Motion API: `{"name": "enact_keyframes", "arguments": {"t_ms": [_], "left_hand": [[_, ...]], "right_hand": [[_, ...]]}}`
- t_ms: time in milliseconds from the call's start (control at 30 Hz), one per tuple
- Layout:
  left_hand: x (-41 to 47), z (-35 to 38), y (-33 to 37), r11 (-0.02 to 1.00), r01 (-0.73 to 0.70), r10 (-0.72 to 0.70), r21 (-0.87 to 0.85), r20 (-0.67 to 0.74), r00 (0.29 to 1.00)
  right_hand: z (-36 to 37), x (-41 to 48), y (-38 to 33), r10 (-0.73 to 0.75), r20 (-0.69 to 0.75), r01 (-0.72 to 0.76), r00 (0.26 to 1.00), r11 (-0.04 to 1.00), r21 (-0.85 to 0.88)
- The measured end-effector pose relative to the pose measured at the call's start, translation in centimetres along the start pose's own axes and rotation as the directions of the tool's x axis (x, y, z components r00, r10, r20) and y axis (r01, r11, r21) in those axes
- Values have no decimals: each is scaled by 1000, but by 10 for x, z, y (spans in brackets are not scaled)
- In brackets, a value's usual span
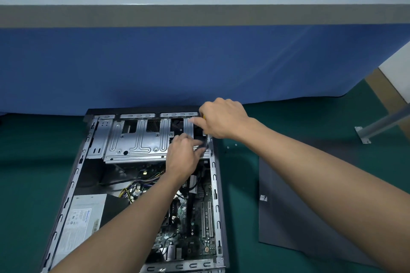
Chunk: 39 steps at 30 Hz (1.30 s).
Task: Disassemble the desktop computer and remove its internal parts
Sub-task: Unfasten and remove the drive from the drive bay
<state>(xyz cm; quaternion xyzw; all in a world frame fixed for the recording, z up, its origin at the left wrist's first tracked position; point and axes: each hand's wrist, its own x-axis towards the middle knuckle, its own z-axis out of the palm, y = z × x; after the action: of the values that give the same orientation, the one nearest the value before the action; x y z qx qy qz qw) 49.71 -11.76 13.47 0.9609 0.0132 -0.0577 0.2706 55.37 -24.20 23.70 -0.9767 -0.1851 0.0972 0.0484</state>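
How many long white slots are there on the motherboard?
2. Both lie side by side near the right wall of the case: the left slot and the right slot. The left arm covers part of the motherboard, so more may be hidden.

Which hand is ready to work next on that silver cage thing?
Probably the right hand: it grips what looks like a yellow-handled tool by the silver cage. The left hand only holds a dark part.
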Motion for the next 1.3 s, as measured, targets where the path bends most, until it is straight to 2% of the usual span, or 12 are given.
{"name": "enact_keyframes", "arguments": {"t_ms": [200,300,400,533,600,733,833,933,1033,1200,1267,1300], "left_hand": [[1,5,1,1000,-10,9,-10,-32,999],[1,6,1,1000,-30,30,-2,-54,998],[1,6,5,998,-48,50,38,-57,997],[-1,6,9,990,-113,119,89,-66,991],[-2,6,10,981,-146,155,129,-65,986],[-1,5,11,966,-167,176,196,-30,984],[0,4,11,973,-157,165,170,-39,985],[-1,2,11,987,-116,123,109,-54,991],[-6,-3,16,988,-20,6,-154,-89,996],[-20,-10,39,815,144,-215,-561,-62,975],[-25,-12,50,597,239,-317,-766,48,947],[-27,-14,56,450,295,-354,-843,135,925]], "right_hand": [[-6,-1,8,-194,66,177,979,962,208],[-7,-4,14,-223,66,203,973,954,220],[-8,-10,25,-163,-7,157,987,935,318],[-7,-25,45,112,-123,-28,986,839,544],[2,-36,53,301,-117,-119,946,663,739],[29,-62,57,563,79,-113,823,25,993],[47,-79,57,600,258,12,758,-408,913],[59,-89,58,587,378,114,716,-632,766],[64,-94,58,577,415,123,703,-674,729],[65,-93,46,519,398,37,756,-641,767],[66,-93,39,516,306,-35,800,-469,882],[68,-93,35,526,229,-87,819,-281,956]]}}
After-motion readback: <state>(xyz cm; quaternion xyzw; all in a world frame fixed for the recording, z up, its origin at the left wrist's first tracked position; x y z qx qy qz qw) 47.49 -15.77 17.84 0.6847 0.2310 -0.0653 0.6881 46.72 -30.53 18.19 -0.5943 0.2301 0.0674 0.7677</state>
